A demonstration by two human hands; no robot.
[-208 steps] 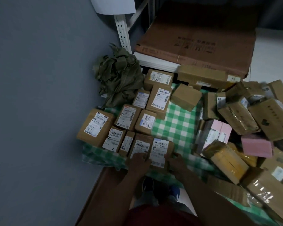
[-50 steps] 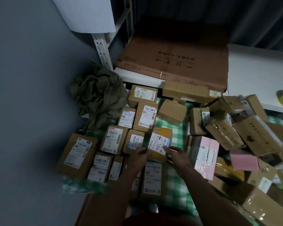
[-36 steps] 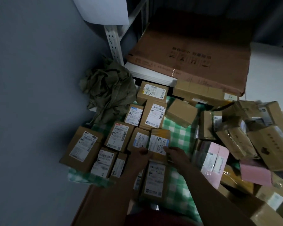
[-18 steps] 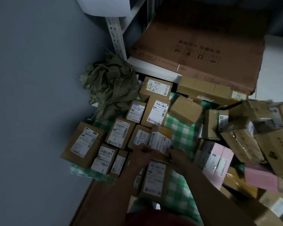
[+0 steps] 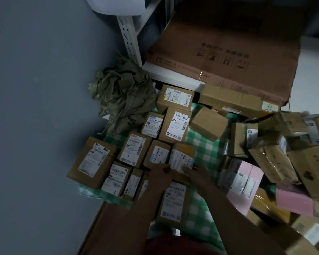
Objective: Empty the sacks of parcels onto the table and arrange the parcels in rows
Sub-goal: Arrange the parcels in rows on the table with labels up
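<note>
Both hands hold a small tan parcel (image 5: 182, 159) with a white label, in the middle of the green checked tablecloth (image 5: 204, 144). My left hand (image 5: 161, 173) grips its near left corner and my right hand (image 5: 196, 173) grips its near right corner. The parcel lies next to a labelled box (image 5: 157, 155) in rows of several labelled parcels on the left. Another labelled parcel (image 5: 174, 201) lies just below my hands. A crumpled green sack (image 5: 123, 94) sits at the table's far left corner.
A loose heap of brown, yellow and pink parcels (image 5: 276, 162) fills the right side. A large flat carton (image 5: 228, 52) leans at the back beside a white shelf post (image 5: 129, 37). The grey wall (image 5: 35, 107) runs along the left table edge.
Since the earliest frame both hands left the near-edge parcel and brought a tan labelled parcel into the row beside the small labelled box. Over the last second it has barely shifted.
</note>
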